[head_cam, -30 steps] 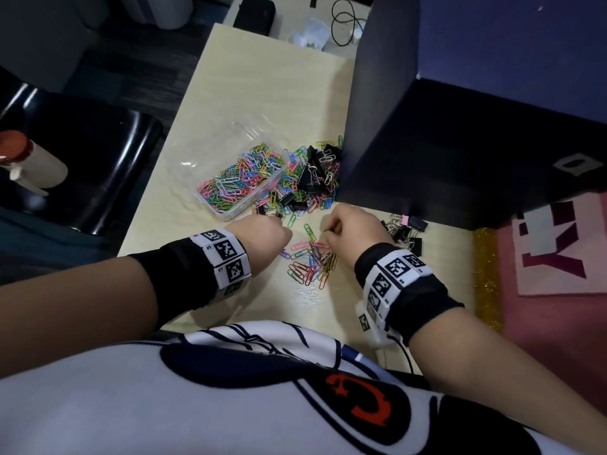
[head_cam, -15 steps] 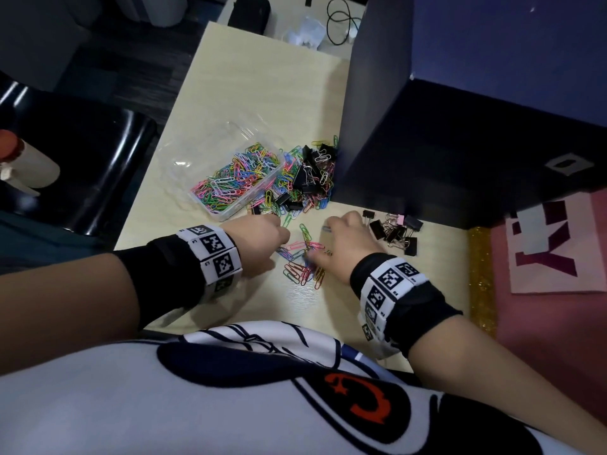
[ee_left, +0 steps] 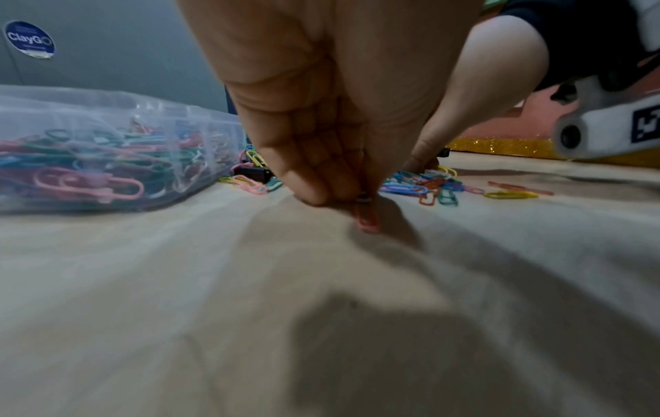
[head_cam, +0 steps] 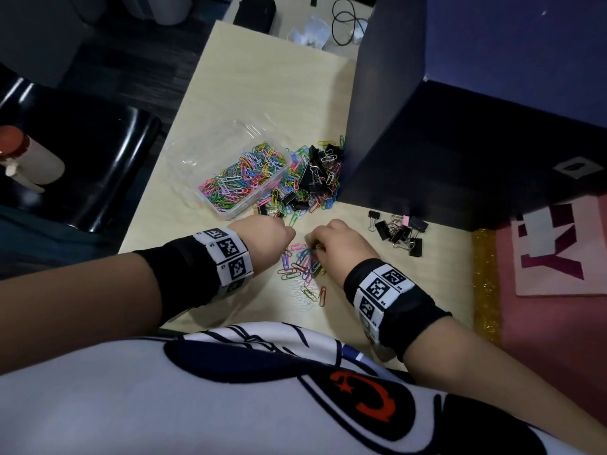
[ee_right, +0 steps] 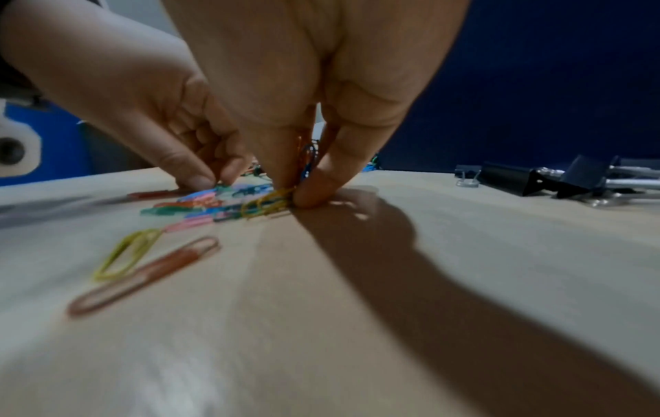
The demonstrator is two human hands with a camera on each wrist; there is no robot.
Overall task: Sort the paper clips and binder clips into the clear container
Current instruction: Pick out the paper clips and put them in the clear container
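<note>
Office desk setting: pale wooden desk [head_cam: 262,93] sitting against dark blue partition panel [head_cam: 492,77], black cables [head_cam: 345,24] lying behind.

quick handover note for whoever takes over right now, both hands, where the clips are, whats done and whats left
Left hand: pinching a pink paper clip against the table.
Right hand: pinching a few paper clips up out of the loose pile between the hands.
Clear container: already holds many coloured paper clips.
Mixed heap: paper and black binder clips, unsorted, beside the container.
Binder clips: small group to the right on the table, not in the container.
Left: empty both hands into the container, clear the pile, the heap, then the binder clips.
</note>
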